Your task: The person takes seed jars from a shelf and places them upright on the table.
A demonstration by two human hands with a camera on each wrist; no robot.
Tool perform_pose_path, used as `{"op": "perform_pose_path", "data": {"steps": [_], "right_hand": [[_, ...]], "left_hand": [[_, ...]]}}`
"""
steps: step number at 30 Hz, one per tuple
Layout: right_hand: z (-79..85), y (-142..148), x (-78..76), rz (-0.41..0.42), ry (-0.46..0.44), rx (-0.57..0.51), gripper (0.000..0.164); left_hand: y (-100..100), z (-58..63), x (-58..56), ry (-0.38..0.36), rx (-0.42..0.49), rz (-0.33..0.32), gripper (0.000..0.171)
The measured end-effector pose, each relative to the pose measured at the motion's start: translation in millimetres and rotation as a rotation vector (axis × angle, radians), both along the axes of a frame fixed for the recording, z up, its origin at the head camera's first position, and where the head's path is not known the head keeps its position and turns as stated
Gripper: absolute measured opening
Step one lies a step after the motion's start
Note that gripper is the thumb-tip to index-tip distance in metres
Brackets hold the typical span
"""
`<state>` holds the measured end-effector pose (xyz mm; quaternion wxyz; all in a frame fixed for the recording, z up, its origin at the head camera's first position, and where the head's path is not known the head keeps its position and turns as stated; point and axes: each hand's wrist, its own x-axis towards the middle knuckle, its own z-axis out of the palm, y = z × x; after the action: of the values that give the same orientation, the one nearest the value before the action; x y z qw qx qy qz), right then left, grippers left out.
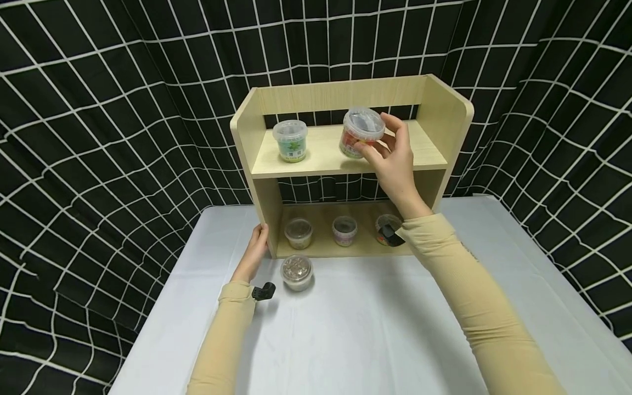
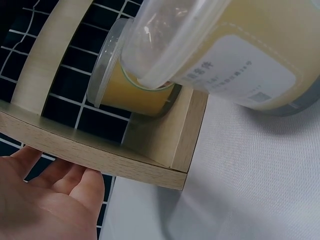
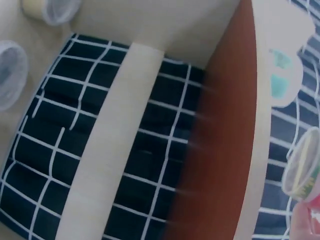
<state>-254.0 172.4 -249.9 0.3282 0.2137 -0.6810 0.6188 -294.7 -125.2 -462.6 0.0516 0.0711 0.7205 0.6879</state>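
My right hand [image 1: 399,167] grips a clear-lidded plastic tub [image 1: 351,144] with a red and green label, tilted and held over the upper board of a small wooden shelf [image 1: 316,170]. At the right edge of the right wrist view, part of this lidded tub [image 3: 301,167] shows beside my fingertips [image 3: 301,225]. Low on the shelf's left side panel rests my left hand [image 1: 254,251], its fingers [image 2: 86,192] lying against the outer face. Just right of that hand, a lidded tub [image 1: 297,273] with a pale yellow label stands on the table.
A green-labelled tub [image 1: 290,141] sits at the upper board's left. Along the lower board stand a yellowish tub [image 1: 298,235], a purple-tinted tub [image 1: 344,230] and a tub [image 1: 384,224] partly behind my right wrist camera. A white cloth [image 1: 345,329] covers the table; black grid curtains surround it.
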Motion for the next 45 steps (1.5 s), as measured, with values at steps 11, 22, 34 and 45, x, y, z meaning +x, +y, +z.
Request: {"op": "perform_pose_path", "data": {"steps": [11,22,34,45], "right_hand": [[-29.0,0,40.9,0.054,0.034,0.157,0.061],[-97.7,21,31.8,0.067,-0.076,0.2,0.066],[-157.3,23,45.1,0.146,-0.25,0.184,0.067],[-204.7,15,43.8,0.102,-0.405,0.21,0.065]], "left_hand": [[4,7.6,5.1,-0.007,-0.007,0.002,0.056],[1,2.4,5.6,-0.027,-0.014,0.016,0.064],[2,-1.8,0.5,-0.029,-0.023,0.027,0.067],[1,1.0,0.7,-0.039,0.006,0.019,0.065]]}}
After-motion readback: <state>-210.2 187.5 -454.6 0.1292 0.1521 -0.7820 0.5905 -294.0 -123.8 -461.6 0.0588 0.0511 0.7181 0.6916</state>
